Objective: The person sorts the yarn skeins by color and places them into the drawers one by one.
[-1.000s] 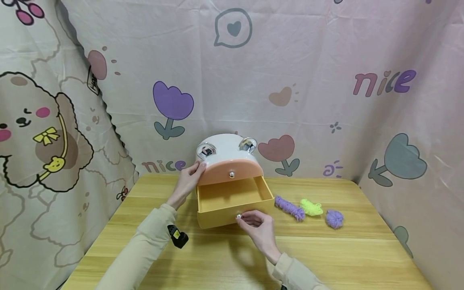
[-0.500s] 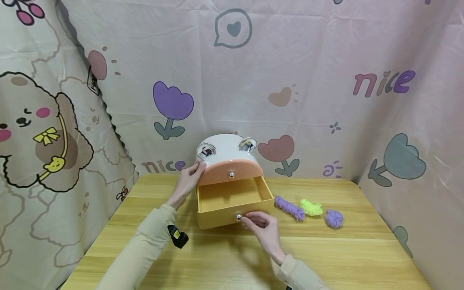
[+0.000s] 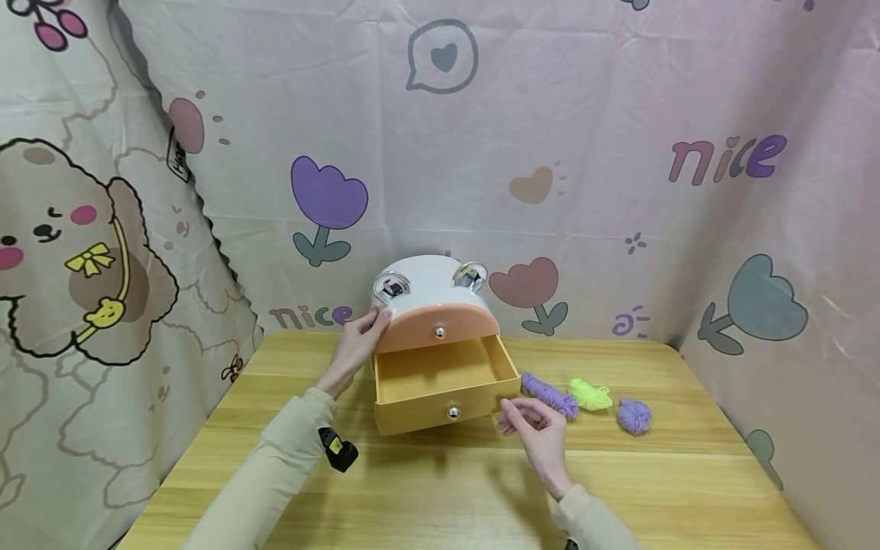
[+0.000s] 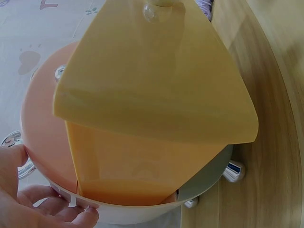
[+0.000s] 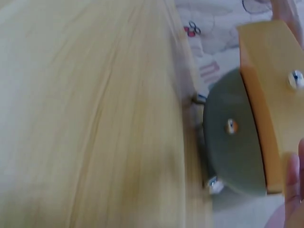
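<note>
A white drawer box [image 3: 428, 276] with two shiny round eyes stands on the table. Its yellow drawer [image 3: 412, 418] is pulled far out, and nothing lies on the part of its floor that shows. Above it, the peach drawer [image 3: 406, 334] is pushed in. My left hand [image 3: 354, 345] holds the box's side, thumb near the front rim and fingers curled along the white edge. Just right of the yellow drawer front, apart from its silver knob [image 3: 454, 412], my right hand [image 3: 538, 437] hovers with loosely bent fingers and holds nothing.
Right of the box lie a purple yarn skein [image 3: 548, 395], a neon yellow yarn bundle [image 3: 590, 394] and a purple yarn ball [image 3: 634, 416]. A grey-green drawer [image 5: 230, 152] sits below the yellow one. A printed curtain [image 3: 440, 153] hangs behind the wooden table [image 3: 426, 496].
My right hand has let go of the silver knob and moved right, away from it. The left hand, box and pulled-out drawer stay as they were.
</note>
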`<action>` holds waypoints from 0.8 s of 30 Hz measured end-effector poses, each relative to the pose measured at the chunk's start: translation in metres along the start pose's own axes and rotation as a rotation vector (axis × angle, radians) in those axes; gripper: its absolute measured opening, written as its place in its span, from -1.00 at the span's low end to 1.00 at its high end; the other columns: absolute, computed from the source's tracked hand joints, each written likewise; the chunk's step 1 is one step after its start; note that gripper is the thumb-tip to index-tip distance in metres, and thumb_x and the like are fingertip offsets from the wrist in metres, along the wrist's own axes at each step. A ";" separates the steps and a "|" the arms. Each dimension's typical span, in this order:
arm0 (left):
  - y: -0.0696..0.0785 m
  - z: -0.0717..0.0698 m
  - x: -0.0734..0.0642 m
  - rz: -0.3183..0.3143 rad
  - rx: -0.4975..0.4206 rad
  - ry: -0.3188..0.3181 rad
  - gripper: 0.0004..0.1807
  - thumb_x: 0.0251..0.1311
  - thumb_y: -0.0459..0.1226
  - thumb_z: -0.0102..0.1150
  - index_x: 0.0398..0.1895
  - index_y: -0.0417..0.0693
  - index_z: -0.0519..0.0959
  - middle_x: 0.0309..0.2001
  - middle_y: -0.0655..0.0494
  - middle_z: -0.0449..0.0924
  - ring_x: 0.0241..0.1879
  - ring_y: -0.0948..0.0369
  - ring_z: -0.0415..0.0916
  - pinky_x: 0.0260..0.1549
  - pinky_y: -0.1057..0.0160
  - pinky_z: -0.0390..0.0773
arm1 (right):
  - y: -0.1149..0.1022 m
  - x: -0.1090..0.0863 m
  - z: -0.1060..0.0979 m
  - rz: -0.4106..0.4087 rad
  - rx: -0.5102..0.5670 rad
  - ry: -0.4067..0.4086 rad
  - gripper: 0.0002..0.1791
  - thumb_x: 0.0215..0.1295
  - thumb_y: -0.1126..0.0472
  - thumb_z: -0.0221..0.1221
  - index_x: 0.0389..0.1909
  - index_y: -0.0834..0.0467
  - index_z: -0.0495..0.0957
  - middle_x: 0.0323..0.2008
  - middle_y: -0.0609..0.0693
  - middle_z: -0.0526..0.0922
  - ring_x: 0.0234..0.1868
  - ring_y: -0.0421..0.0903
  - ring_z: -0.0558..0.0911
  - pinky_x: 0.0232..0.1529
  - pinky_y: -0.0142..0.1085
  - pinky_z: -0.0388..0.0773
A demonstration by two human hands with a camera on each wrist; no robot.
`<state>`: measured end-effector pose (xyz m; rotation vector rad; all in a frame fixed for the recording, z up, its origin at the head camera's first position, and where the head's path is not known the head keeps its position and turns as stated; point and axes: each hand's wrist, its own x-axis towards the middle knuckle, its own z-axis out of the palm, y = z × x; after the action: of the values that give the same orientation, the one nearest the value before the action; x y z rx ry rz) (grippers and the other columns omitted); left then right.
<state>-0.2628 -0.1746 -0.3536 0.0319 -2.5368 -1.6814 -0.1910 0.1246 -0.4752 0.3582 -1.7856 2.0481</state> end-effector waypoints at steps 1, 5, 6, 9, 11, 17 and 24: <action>0.000 0.000 0.000 -0.001 0.002 0.001 -0.26 0.49 0.09 -0.04 0.54 -0.16 0.17 0.60 0.06 0.06 0.60 0.00 -0.01 0.59 0.05 0.09 | 0.001 0.001 -0.003 -0.003 -0.002 0.023 -0.90 0.25 0.52 0.25 -0.32 0.55 0.59 -0.54 0.01 0.78 -0.61 -0.11 0.71 -0.55 -0.28 0.70; 0.000 0.001 0.000 -0.001 0.002 0.002 -0.26 0.49 0.09 -0.03 0.53 -0.16 0.17 0.59 0.06 0.07 0.60 0.00 0.00 0.58 0.05 0.09 | 0.003 0.007 -0.016 0.019 -0.006 0.129 -0.87 0.25 0.52 0.25 -0.28 0.58 0.58 -0.57 -0.03 0.77 -0.60 -0.17 0.72 -0.54 -0.31 0.70; 0.000 0.000 0.000 -0.001 0.002 0.000 -0.26 0.49 0.09 -0.03 0.53 -0.16 0.17 0.59 0.06 0.07 0.60 0.00 0.00 0.58 0.05 0.09 | 0.004 0.009 -0.019 0.032 -0.009 0.158 -0.85 0.26 0.51 0.25 -0.27 0.59 0.58 -0.57 -0.05 0.77 -0.59 -0.18 0.72 -0.53 -0.32 0.70; -0.001 0.001 0.001 -0.005 -0.002 -0.003 -0.25 0.49 0.09 -0.03 0.54 -0.16 0.16 0.60 0.06 0.06 0.60 0.01 -0.01 0.58 0.05 0.10 | 0.006 0.012 -0.031 0.088 -0.033 0.240 -0.81 0.27 0.46 0.28 -0.22 0.58 0.59 -0.56 -0.10 0.77 -0.55 -0.21 0.74 -0.49 -0.31 0.72; 0.000 0.000 0.001 -0.004 -0.003 -0.006 -0.25 0.49 0.09 -0.03 0.54 -0.17 0.16 0.60 0.04 0.05 0.60 -0.01 -0.02 0.58 0.04 0.09 | 0.009 0.014 -0.039 0.125 -0.059 0.281 -0.77 0.26 0.44 0.29 -0.18 0.57 0.58 -0.54 -0.13 0.77 -0.52 -0.22 0.74 -0.46 -0.31 0.73; 0.000 0.000 0.002 -0.003 -0.012 -0.007 -0.25 0.48 0.09 -0.03 0.54 -0.16 0.16 0.60 0.06 0.05 0.61 0.01 -0.03 0.59 0.06 0.07 | 0.014 0.016 -0.059 0.203 -0.183 0.341 -0.67 0.24 0.43 0.32 -0.05 0.54 0.57 -0.44 -0.34 0.72 -0.41 -0.39 0.67 -0.39 -0.48 0.69; 0.000 -0.001 0.001 -0.002 -0.014 -0.009 -0.26 0.50 0.08 -0.04 0.54 -0.17 0.15 0.60 0.04 0.04 0.61 0.00 -0.04 0.59 0.05 0.07 | 0.021 0.016 -0.078 0.208 -0.328 0.382 -0.63 0.19 0.41 0.36 0.01 0.45 0.61 -0.38 -0.47 0.67 -0.34 -0.50 0.58 -0.40 -0.64 0.52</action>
<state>-0.2639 -0.1759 -0.3527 0.0255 -2.5320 -1.7034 -0.2102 0.2011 -0.4987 -0.3051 -1.9229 1.7536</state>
